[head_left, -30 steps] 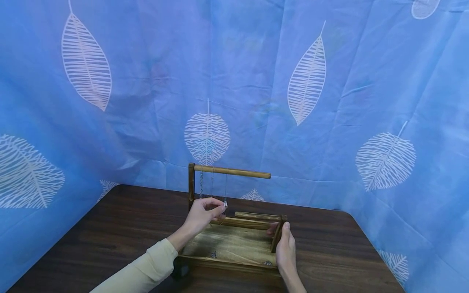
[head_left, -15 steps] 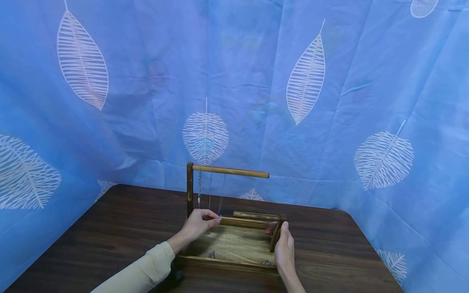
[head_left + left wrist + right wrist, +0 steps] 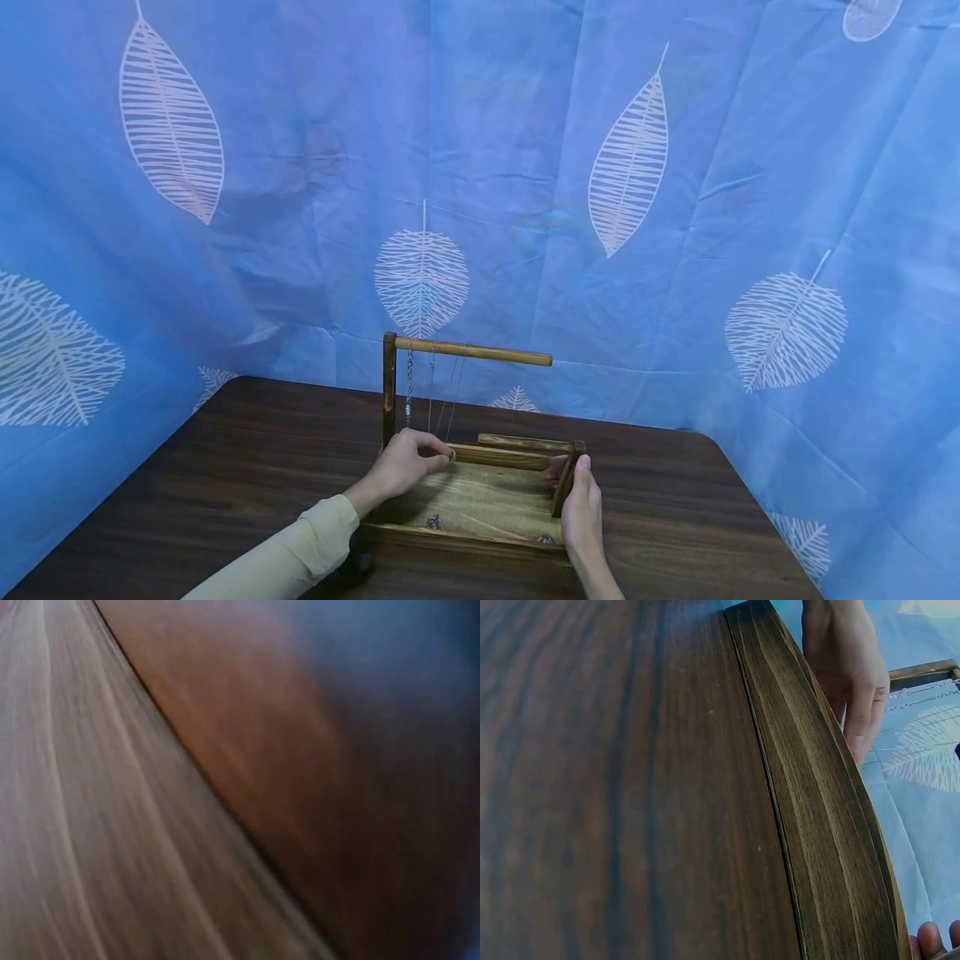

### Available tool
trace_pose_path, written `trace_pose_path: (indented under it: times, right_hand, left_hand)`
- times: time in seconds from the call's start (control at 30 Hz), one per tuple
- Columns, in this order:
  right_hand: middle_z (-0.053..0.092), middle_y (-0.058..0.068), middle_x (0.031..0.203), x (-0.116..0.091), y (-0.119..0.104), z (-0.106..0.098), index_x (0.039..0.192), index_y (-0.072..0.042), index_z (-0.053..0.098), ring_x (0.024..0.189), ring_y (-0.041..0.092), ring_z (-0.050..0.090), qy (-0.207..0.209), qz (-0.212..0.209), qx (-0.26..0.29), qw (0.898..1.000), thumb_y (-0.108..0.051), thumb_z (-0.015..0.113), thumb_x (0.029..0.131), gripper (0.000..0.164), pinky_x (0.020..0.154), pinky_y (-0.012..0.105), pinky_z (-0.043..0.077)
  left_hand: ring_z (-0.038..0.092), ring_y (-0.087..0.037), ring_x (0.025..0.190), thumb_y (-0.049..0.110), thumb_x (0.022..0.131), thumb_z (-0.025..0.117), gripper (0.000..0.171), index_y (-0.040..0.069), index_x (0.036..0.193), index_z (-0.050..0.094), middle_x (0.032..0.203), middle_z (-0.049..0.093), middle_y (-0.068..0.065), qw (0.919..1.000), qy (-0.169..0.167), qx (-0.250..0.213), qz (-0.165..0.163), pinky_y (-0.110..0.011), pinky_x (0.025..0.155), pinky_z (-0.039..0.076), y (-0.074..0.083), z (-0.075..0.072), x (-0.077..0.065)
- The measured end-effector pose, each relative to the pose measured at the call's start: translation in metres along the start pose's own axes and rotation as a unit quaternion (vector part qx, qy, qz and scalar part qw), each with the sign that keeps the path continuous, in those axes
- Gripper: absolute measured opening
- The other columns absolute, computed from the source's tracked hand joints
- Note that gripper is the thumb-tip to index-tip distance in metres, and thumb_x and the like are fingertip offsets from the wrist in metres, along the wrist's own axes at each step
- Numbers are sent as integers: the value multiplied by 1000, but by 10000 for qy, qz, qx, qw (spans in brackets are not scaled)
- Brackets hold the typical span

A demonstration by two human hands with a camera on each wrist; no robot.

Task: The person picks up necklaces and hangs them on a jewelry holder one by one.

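A wooden jewelry stand (image 3: 472, 351) has an upper bar, a shorter lower bar (image 3: 525, 439) and a tray base (image 3: 495, 496). Thin necklaces (image 3: 408, 379) hang near the left end of the upper bar. Above the tray's back edge my left hand (image 3: 405, 464) pinches the lower end of the rightmost thin necklace (image 3: 455, 392) between thumb and forefinger; its pendant is mostly hidden. My right hand (image 3: 585, 510) grips the stand's right upright (image 3: 566, 483), thumb on the outer side. In the right wrist view, the left hand (image 3: 847, 667) appears beyond the tray's side.
Two small silvery pieces lie in the tray, one at the front left (image 3: 434, 522) and one at the front right (image 3: 546, 539). The stand rests on a dark wooden table (image 3: 247, 467). A blue leaf-patterned cloth (image 3: 510, 167) hangs behind. The left wrist view is blurred wood.
My left hand has moved down and slightly left with the necklace's lower end, whose strands now slant from the bar. My right hand keeps its hold on the upright.
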State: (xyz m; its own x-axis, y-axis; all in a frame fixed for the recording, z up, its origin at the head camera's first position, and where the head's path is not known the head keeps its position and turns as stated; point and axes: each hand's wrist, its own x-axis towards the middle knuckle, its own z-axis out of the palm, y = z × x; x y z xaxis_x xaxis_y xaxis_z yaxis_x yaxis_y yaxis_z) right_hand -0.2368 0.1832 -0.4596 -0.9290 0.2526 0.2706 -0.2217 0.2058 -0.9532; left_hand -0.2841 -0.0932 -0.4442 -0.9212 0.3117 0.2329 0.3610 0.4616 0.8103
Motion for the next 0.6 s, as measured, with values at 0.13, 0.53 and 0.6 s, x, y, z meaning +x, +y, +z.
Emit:
trace_pose_path:
  times: [0.13, 0.53, 0.6]
  right_hand:
    - [63, 20, 103, 0, 0, 0, 122, 7, 58, 98, 34, 61, 0, -21, 5, 10000, -43, 14, 111, 68, 88, 43, 49]
    - [65, 19, 101, 1, 1, 1, 121, 6, 59, 96, 33, 62, 73, -12, -54, 10000, -45, 13, 111, 70, 85, 41, 50]
    - [65, 20, 101, 1, 1, 1, 121, 5, 59, 97, 34, 62, 72, -14, -45, 10000, -46, 13, 111, 70, 85, 41, 50]
  left_hand:
    - [65, -30, 106, 14, 95, 72, 14, 10, 106, 79, 110, 72, -5, 9988, -161, 435, 174, -47, 83, 56, 1, 0, 0]
    - [65, -20, 97, 13, 92, 74, 15, 15, 106, 79, 113, 73, 2, 8874, -675, 4193, 1790, -41, 77, 52, 0, -1, 1]
    - [66, -21, 98, 12, 94, 72, 15, 15, 107, 79, 113, 73, 2, 8820, -805, 4273, 1814, -41, 78, 53, 1, 0, 1]
